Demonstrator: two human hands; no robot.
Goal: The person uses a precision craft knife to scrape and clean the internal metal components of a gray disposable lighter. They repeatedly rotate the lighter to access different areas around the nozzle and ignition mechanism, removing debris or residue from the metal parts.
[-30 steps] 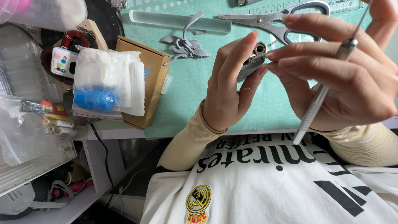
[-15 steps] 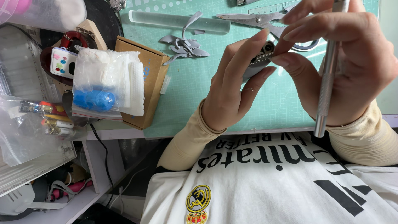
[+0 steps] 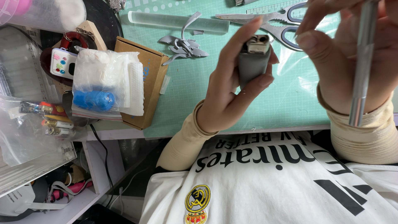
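- A home craft desk is suggested by a green cutting mat [image 3: 199,95] laid over the desktop.
- Scissors [image 3: 273,18], a clear acrylic rod [image 3: 166,20] and grey offcuts [image 3: 182,43] are seen near the mat's far edge.
- Bagged supplies [image 3: 103,87] and a cardboard box [image 3: 151,83] are crowded at the left edge.

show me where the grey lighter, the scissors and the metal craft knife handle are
grey lighter [image 3: 253,66], head view, on its grey body.
scissors [image 3: 265,18], head view, near the blades' pivot.
metal craft knife handle [image 3: 360,70], head view, mid-shaft.
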